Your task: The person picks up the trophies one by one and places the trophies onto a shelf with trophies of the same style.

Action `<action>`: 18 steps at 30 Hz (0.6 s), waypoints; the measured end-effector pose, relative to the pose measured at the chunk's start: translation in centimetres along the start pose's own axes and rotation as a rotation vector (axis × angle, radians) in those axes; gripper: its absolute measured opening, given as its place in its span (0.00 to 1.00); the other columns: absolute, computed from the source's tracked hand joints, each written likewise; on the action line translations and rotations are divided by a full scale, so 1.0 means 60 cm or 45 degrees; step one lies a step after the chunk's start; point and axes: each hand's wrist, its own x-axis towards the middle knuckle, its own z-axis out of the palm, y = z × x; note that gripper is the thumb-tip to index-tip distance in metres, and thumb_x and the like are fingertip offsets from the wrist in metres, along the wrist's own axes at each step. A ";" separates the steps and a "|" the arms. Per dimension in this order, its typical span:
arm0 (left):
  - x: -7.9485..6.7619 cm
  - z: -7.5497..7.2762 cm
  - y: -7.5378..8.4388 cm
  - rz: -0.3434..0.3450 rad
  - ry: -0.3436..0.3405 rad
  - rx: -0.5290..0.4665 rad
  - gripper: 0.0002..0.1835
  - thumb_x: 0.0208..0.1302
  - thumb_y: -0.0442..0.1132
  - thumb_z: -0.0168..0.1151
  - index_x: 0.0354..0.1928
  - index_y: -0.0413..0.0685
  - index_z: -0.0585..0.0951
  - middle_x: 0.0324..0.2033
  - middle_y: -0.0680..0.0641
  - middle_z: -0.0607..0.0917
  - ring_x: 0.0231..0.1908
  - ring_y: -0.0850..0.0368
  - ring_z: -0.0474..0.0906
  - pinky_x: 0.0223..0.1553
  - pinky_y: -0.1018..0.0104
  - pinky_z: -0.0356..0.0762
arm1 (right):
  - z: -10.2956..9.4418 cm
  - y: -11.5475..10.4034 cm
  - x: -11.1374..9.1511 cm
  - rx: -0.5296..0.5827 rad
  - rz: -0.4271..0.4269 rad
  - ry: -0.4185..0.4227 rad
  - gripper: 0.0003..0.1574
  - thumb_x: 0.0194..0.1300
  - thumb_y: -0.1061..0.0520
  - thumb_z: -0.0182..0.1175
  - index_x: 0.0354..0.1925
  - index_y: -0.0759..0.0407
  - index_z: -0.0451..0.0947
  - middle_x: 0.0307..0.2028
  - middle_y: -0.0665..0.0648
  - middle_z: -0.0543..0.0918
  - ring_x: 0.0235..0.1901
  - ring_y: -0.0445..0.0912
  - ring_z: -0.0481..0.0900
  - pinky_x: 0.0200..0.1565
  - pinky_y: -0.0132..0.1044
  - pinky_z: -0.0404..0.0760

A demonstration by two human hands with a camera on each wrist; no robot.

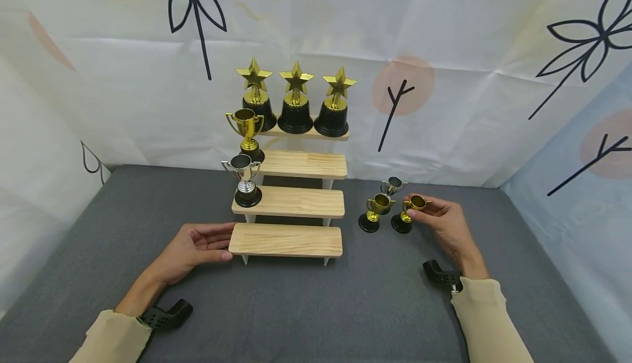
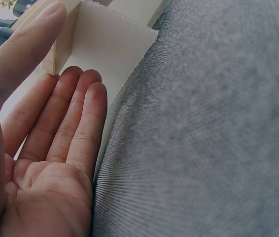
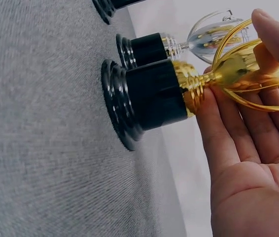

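Observation:
With straight fingers, my left hand [image 1: 184, 252] touches the left end of a wooden four-step display stand [image 1: 286, 242] at its lowest step; in the left wrist view the fingertips [image 2: 96, 96] meet its end. My right hand [image 1: 448, 228] holds a small gold trophy cup [image 1: 402, 224] by its bowl, thumb on one side and fingers on the other. The cup is upright, its black base at the grey cloth; whether it touches I cannot tell. Beside it stand another gold trophy cup [image 1: 369, 222] and, behind, a silver trophy cup [image 1: 393, 184].
Three gold star trophies [image 1: 296, 100] stand on the top step. A gold cup [image 1: 249, 127] is at the left end of the step below, and a silver cup [image 1: 247, 179] one step lower. A white patterned cloth [image 1: 459, 127] hangs behind the grey tabletop [image 1: 296, 313].

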 end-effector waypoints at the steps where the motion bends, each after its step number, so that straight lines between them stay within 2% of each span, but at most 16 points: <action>1: 0.000 0.000 0.000 -0.002 0.002 0.002 0.37 0.58 0.22 0.70 0.68 0.19 0.65 0.62 0.44 0.80 0.58 0.56 0.81 0.57 0.60 0.82 | 0.000 0.002 0.000 0.003 0.002 -0.002 0.27 0.63 0.73 0.67 0.59 0.79 0.75 0.51 0.55 0.87 0.51 0.42 0.85 0.51 0.31 0.85; 10: 0.000 0.000 0.000 -0.002 0.001 0.000 0.37 0.58 0.22 0.70 0.68 0.19 0.65 0.62 0.44 0.80 0.58 0.56 0.80 0.57 0.60 0.82 | -0.002 0.008 0.000 0.004 -0.003 0.010 0.24 0.62 0.74 0.67 0.57 0.75 0.79 0.49 0.51 0.88 0.50 0.42 0.85 0.50 0.31 0.86; 18: 0.001 -0.002 -0.002 0.003 -0.003 -0.011 0.37 0.58 0.21 0.70 0.68 0.19 0.65 0.62 0.44 0.80 0.58 0.55 0.80 0.57 0.59 0.82 | -0.001 0.010 0.000 -0.008 -0.021 0.036 0.24 0.61 0.75 0.68 0.56 0.76 0.79 0.47 0.51 0.89 0.49 0.42 0.86 0.49 0.31 0.86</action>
